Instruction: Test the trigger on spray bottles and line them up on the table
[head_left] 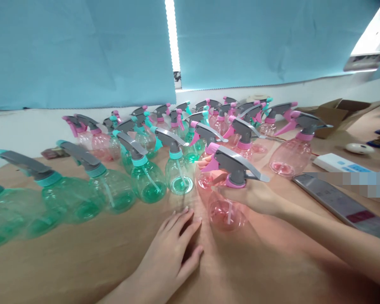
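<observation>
My right hand (256, 194) is wrapped round the neck of a pink spray bottle (226, 213) with a grey trigger head (237, 166), holding it upright on the brown table (82, 261). Flat on the table to the left of that bottle lies my left hand (174, 249), fingers stretched out and holding nothing. Just beyond both hands stand a green spray bottle (179, 171) and another green one (147, 179).
Several green and pink spray bottles crowd the table's far half, green ones (66, 198) to the left, pink ones (289, 154) to the right. A phone (342, 204), a white device (338, 162) and an open cardboard box (338, 114) lie at right. Blue curtains (82, 50) hang behind.
</observation>
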{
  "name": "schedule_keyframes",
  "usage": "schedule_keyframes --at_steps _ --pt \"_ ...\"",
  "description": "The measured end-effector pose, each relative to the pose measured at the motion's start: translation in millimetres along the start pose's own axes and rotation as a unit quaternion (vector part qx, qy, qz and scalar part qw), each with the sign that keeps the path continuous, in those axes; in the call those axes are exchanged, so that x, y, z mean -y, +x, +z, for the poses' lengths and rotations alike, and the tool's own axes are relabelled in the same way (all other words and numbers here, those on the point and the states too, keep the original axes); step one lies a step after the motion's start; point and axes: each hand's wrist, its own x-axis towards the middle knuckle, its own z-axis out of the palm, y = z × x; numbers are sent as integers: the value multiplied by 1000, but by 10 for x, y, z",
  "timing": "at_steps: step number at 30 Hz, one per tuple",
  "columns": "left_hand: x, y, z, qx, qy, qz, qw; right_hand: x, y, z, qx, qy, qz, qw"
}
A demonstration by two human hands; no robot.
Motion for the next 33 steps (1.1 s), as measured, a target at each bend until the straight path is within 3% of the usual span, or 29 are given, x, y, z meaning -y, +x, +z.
schedule_keyframes --at_steps 5,17,24,33 --pt "-28 20 -26 7 4 -2 1000 36 -4 27 -13 2 30 999" --pt "2 3 17 -8 -4 2 1000 -36 7 29 26 48 -36 998" --pt "28 -12 73 -20 -13 0 1000 -27 3 27 31 29 6 999" --pt "3 -12 34 -9 -15 -4 1000 16 -3 24 15 17 -17 1000"
